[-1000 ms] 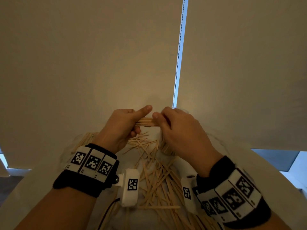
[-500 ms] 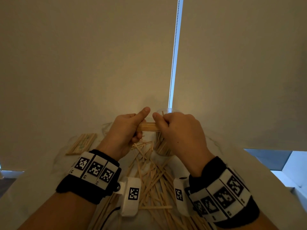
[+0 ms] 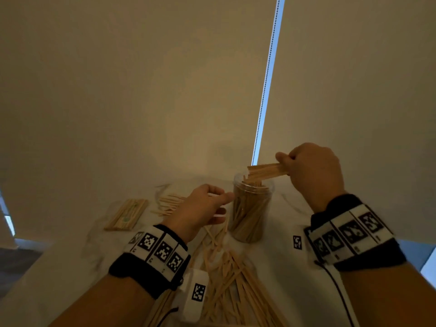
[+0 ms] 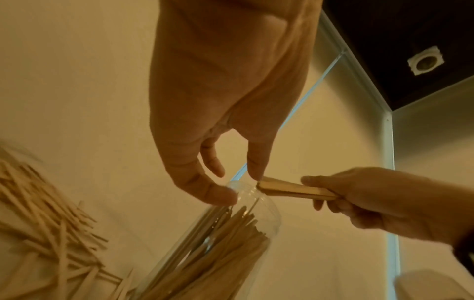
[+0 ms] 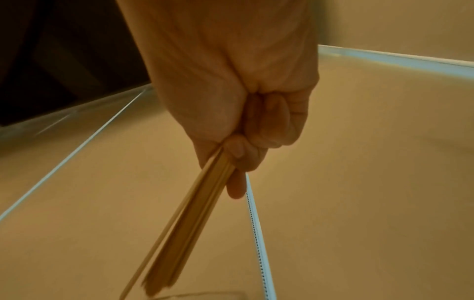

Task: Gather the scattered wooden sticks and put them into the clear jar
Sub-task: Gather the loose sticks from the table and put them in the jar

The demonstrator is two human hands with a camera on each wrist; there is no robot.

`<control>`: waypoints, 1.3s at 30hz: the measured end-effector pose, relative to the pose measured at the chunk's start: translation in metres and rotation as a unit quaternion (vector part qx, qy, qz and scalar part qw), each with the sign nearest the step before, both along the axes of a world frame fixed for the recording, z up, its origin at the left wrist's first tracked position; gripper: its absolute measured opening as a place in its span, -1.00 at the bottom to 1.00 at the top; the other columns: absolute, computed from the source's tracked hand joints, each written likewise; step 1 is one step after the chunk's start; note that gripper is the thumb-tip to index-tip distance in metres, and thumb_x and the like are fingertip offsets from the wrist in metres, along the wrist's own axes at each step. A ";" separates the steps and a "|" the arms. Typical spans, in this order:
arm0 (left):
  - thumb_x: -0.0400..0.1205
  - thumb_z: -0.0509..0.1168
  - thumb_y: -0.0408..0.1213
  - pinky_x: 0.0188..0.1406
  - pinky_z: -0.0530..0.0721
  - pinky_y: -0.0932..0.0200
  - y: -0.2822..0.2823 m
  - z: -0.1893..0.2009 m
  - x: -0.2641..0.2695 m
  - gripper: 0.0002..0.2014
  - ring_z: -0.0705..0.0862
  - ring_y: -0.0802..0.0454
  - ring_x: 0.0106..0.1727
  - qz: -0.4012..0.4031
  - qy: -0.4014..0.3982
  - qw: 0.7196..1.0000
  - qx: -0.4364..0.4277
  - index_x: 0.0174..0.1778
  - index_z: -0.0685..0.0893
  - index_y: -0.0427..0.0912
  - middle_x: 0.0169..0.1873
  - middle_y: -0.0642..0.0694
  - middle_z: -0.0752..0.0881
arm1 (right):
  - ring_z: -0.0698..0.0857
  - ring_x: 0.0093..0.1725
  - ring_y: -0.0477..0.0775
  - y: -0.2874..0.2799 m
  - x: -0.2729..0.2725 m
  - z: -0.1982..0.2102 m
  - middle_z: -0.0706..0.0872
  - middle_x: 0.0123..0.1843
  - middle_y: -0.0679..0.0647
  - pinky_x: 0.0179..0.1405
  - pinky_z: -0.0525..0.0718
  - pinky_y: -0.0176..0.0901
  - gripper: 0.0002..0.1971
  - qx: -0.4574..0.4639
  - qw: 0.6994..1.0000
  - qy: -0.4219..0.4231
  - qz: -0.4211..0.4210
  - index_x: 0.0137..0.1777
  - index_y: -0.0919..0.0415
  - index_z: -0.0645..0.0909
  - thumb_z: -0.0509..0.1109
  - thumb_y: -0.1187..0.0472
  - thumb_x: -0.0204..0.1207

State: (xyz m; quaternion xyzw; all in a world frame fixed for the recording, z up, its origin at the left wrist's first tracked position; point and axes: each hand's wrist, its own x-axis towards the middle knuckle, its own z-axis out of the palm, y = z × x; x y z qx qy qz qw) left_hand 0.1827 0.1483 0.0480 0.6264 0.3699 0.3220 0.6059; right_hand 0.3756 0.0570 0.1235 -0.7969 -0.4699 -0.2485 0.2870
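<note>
A clear jar (image 3: 252, 213) stands upright on the white table (image 3: 278, 274), packed with wooden sticks. My right hand (image 3: 311, 171) grips a bundle of sticks (image 3: 265, 171) above the jar's mouth, their free ends tipped down to the rim. In the right wrist view the bundle of sticks (image 5: 189, 219) fans out below my right hand (image 5: 238, 130). My left hand (image 3: 203, 206) sits just left of the jar with relaxed fingers, its thumb at the jar's side. In the left wrist view my left hand (image 4: 218, 130) has a fingertip touching the rim of the jar (image 4: 231, 233).
Loose sticks (image 3: 226, 279) lie scattered on the table in front of the jar and between my wrists. A flat packet of sticks (image 3: 127, 214) rests at the left, with a small stick heap (image 3: 168, 204) beside it. Window blinds (image 3: 141, 90) hang behind.
My left hand has let go of the bundle and dropped to the jar's side. My right hand has carried the bundle right and up over the jar's mouth, tilting it down.
</note>
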 end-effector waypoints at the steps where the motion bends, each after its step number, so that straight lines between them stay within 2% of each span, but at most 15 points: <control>1: 0.53 0.56 -0.08 -0.14 0.80 0.10 0.003 0.001 0.006 -0.52 0.72 0.01 0.05 -0.014 0.012 1.000 0.001 0.29 0.58 -0.15 0.13 -0.14 0.70 | 0.60 -0.34 0.18 0.008 0.004 0.003 0.53 -0.48 0.07 -0.38 0.47 -0.09 -0.55 -0.036 0.999 -0.018 -0.016 -0.33 0.25 0.64 0.34 -0.12 0.60; 3: 0.42 0.64 -0.05 0.13 0.76 0.01 0.008 0.005 0.020 -0.24 0.66 0.03 0.18 -0.036 0.038 0.998 0.018 0.47 0.44 -0.08 0.21 -0.08 0.65 | 0.55 -0.29 0.16 0.022 0.005 0.009 0.49 -0.41 0.05 -0.38 0.37 -0.14 -0.62 -0.104 0.993 -0.047 -0.033 -0.30 0.24 0.51 0.40 -0.05 0.58; 6: 0.33 0.70 -0.06 0.47 0.50 0.00 0.011 0.010 0.039 0.13 0.56 0.06 0.40 -0.064 0.076 0.991 0.089 0.72 0.13 0.02 0.45 -0.04 0.55 | 0.66 -0.11 0.21 0.039 -0.004 0.018 0.70 -0.12 0.16 -0.25 0.47 -0.11 -0.73 -0.162 0.980 -0.114 -0.031 -0.03 0.25 0.65 0.49 0.02 0.54; 7: 0.36 0.69 -0.12 0.53 0.39 0.05 0.012 0.011 0.045 0.06 0.57 0.23 0.36 -0.082 0.074 0.988 0.105 0.71 0.20 0.18 0.39 0.09 0.63 | 0.66 -0.13 0.20 0.046 -0.007 0.020 0.72 -0.08 0.17 -0.25 0.51 -0.10 -0.72 -0.179 0.974 -0.135 -0.025 0.00 0.26 0.67 0.51 0.02 0.52; 9: 0.49 0.60 -0.30 0.58 0.22 0.15 0.009 0.014 0.051 -0.29 0.60 0.65 -0.05 -0.132 0.086 0.974 0.163 0.23 0.55 0.69 -0.13 0.49 0.75 | 0.64 -0.16 0.18 0.060 -0.012 0.022 0.71 -0.12 0.17 -0.25 0.55 -0.09 -0.66 -0.233 0.960 -0.157 -0.001 -0.16 0.26 0.60 0.56 -0.03 0.47; 10: 0.51 0.57 -0.36 0.56 0.27 0.22 0.009 0.013 0.054 -0.34 0.58 0.68 -0.21 -0.143 0.090 0.968 0.185 0.11 0.62 0.66 -0.34 0.54 0.70 | 0.63 -0.18 0.18 0.066 -0.015 0.020 0.66 -0.20 0.14 -0.26 0.54 -0.10 -0.59 -0.267 0.949 -0.166 0.011 -0.29 0.23 0.51 0.57 -0.07 0.45; 11: 0.51 0.58 -0.37 0.43 0.44 0.31 0.014 0.008 0.057 -0.36 0.59 0.62 -0.26 -0.133 0.093 0.968 0.192 0.26 0.58 0.48 -0.39 0.49 0.67 | 0.63 -0.18 0.18 0.072 -0.017 0.017 0.61 -0.28 0.11 -0.26 0.53 -0.10 -0.54 -0.298 0.938 -0.176 0.020 -0.35 0.22 0.44 0.56 -0.10 0.44; 13: 0.45 0.63 -0.27 -0.08 0.60 0.40 0.023 -0.001 0.061 -0.25 0.64 0.40 -0.14 -0.113 0.097 0.970 0.193 0.50 0.39 -0.03 -0.15 0.30 0.69 | 0.66 -0.14 0.18 0.083 -0.017 0.005 0.59 -0.26 0.09 -0.24 0.53 -0.12 -0.57 -0.331 0.926 -0.180 0.032 -0.27 0.24 0.46 0.52 -0.08 0.48; 14: 0.43 0.65 -0.21 -0.14 0.58 0.36 0.027 -0.005 0.062 -0.12 0.63 0.30 -0.04 -0.106 0.106 0.969 0.196 0.58 0.27 -0.12 0.01 0.19 0.67 | 0.65 -0.14 0.18 0.086 -0.015 -0.001 0.61 -0.23 0.10 -0.24 0.52 -0.13 -0.60 -0.336 0.926 -0.167 0.038 -0.24 0.25 0.46 0.50 -0.06 0.51; 18: 0.34 0.70 -0.15 -0.02 0.65 0.26 0.038 -0.010 0.063 -0.04 0.63 0.22 0.08 -0.106 0.113 0.971 0.183 0.55 0.27 -0.14 0.19 0.06 0.64 | 0.52 -0.27 0.10 0.090 -0.006 -0.003 0.51 -0.31 0.07 -0.37 0.40 -0.16 -0.48 -0.263 0.961 -0.079 0.026 -0.42 0.16 0.30 0.50 -0.10 0.50; 21: 0.32 0.71 -0.15 0.03 0.65 0.22 0.042 -0.011 0.065 -0.01 0.63 0.14 0.14 -0.110 0.114 0.972 0.175 0.56 0.25 -0.12 0.19 0.06 0.63 | 0.53 -0.38 0.04 0.089 -0.003 0.002 0.56 -0.32 0.06 -0.49 0.33 -0.20 -0.49 -0.243 0.969 -0.042 0.029 -0.43 0.20 0.40 0.52 -0.14 0.47; 24: 0.35 0.69 -0.16 0.09 0.66 0.17 0.042 -0.012 0.066 -0.01 0.62 0.08 0.18 -0.108 0.124 0.968 0.191 0.58 0.22 -0.14 0.26 0.00 0.61 | 0.72 -0.05 0.14 0.085 -0.010 0.000 0.77 -0.02 0.12 -0.17 0.63 -0.15 -0.77 -0.357 0.930 -0.059 0.067 -0.07 0.29 0.73 0.45 0.08 0.56; 28: 0.41 0.66 -0.22 0.07 0.59 0.17 0.042 -0.012 0.067 -0.04 0.60 0.05 0.17 -0.113 0.129 0.965 0.199 0.60 0.20 -0.18 0.31 -0.08 0.60 | 0.69 0.19 0.12 0.077 -0.021 -0.001 0.76 0.17 0.08 0.04 0.53 -0.23 -0.75 -0.384 0.918 -0.020 0.098 0.18 0.21 0.75 0.28 0.31 0.62; 34: 0.36 0.69 -0.16 -0.06 0.62 0.27 0.047 -0.018 0.069 -0.01 0.62 0.09 0.12 -0.103 0.121 0.969 0.191 0.58 0.21 -0.14 0.24 -0.02 0.64 | 0.63 0.05 0.08 0.080 -0.015 0.000 0.74 0.18 0.08 0.00 0.49 -0.21 -0.82 -0.285 0.952 -0.005 0.116 0.13 0.18 0.71 0.30 0.25 0.64; 39: 0.32 0.71 -0.22 0.22 0.70 0.02 0.046 -0.018 0.069 -0.03 0.66 0.05 0.17 -0.091 0.124 0.970 0.190 0.54 0.26 -0.18 0.25 -0.05 0.65 | 0.65 0.28 0.16 0.073 -0.018 -0.002 0.71 0.32 0.08 0.10 0.51 -0.15 -0.67 -0.329 0.937 -0.022 0.114 0.29 0.11 0.70 0.19 0.04 0.73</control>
